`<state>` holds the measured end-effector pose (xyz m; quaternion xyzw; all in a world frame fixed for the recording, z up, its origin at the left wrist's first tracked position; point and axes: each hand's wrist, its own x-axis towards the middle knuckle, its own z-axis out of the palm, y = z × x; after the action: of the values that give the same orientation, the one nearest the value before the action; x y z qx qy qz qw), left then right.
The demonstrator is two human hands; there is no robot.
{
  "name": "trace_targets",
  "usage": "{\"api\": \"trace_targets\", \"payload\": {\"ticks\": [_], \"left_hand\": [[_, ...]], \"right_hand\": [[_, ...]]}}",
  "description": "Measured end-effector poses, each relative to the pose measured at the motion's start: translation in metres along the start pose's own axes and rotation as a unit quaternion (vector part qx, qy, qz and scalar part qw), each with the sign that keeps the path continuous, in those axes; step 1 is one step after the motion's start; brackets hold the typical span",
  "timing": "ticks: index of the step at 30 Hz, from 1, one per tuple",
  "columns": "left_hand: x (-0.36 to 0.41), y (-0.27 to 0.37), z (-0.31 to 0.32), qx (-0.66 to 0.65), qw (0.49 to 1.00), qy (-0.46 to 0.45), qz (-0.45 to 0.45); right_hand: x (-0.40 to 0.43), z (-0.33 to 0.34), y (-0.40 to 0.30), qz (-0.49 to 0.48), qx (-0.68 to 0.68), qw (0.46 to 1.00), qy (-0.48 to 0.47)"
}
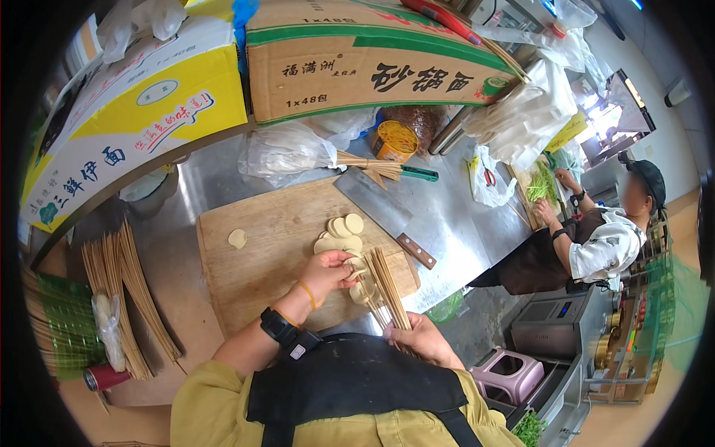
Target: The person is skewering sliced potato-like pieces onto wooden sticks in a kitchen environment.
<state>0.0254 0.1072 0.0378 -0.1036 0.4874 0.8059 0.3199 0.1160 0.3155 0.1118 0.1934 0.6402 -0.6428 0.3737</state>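
Note:
My left hand [329,275] pinches a pale round slice [356,267] beside the tips of the skewers, above the cutting board's right half. A bundle of thin wooden skewers [388,285] is gripped in my right hand [416,338], near the board's lower right corner; a few of them carry pale slices near their tips. More round slices [338,237] lie overlapping on the wooden cutting board [251,279], just beyond my left hand. One single slice [237,238] lies apart at the board's left. A cleaver [385,212] with a wooden handle rests across the board's right edge.
Bundles of skewers [123,296] and a dark red can [106,377] lie at the left. Behind the board are a plastic bag [290,153], tied skewers [368,163], a green utility knife [420,172] and an orange tub [395,141]. Cardboard boxes [313,67] stand above. A co-worker [592,240] handles greens at right.

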Motion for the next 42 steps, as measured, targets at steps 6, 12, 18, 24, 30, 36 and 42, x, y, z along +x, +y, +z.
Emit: {"api": "trace_targets", "payload": {"ticks": [6,12,18,24,30,36,42], "left_hand": [[-0.001,0.011,0.001,-0.009,0.998,0.009,0.054],[-0.005,0.001,0.014,0.184,0.966,0.0,0.183],[0.014,-0.025,0.018,0.181,0.975,-0.072,0.108],[0.05,0.0,-0.008,0.558,0.772,0.029,0.303],[0.064,-0.019,-0.008,0.739,0.585,0.033,0.332],[0.051,-0.012,-0.019,0.424,0.88,0.035,0.212],[0.011,0.017,-0.013,0.035,0.995,0.058,0.076]], "right_hand": [[0.0,-0.002,0.005,-0.014,0.017,1.0,0.005],[0.002,-0.004,0.006,-0.003,0.024,1.0,0.009],[0.005,-0.015,0.016,-0.049,0.038,0.997,0.049],[-0.013,-0.013,0.004,-0.091,0.17,0.98,0.051],[-0.008,-0.016,0.002,-0.052,0.197,0.979,0.017],[0.006,-0.018,0.015,-0.051,0.181,0.982,0.004],[0.013,-0.017,0.015,-0.035,0.14,0.989,-0.006]]}}
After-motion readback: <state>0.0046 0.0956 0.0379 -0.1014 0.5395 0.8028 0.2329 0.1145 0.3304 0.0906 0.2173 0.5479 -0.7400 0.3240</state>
